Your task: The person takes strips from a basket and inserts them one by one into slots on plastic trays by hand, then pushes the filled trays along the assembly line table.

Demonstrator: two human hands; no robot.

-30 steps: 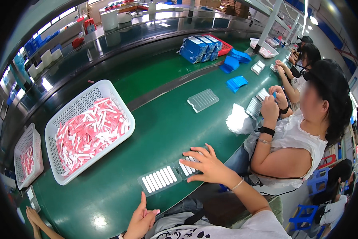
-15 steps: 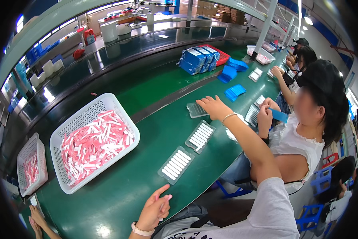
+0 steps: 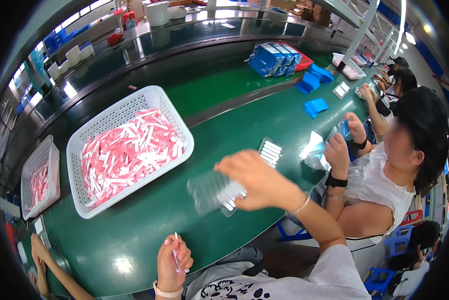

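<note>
Clear tray (image 3: 203, 194) moved closer, partly hiding filled tray (image 3: 229, 205); basket (image 3: 109, 117) nearby.

This place looks to be a factory workshop with a long work line. Along the near edge of the green tabletop (image 3: 129, 232), several workers (image 3: 364, 195) sit in one row, and a big basket (image 3: 112, 114) full of pink and white sticks (image 3: 129, 150) stands by its far edge. Beyond that edge are blue packs (image 3: 272, 61); behind the workers are blue stools (image 3: 399, 236).
</note>
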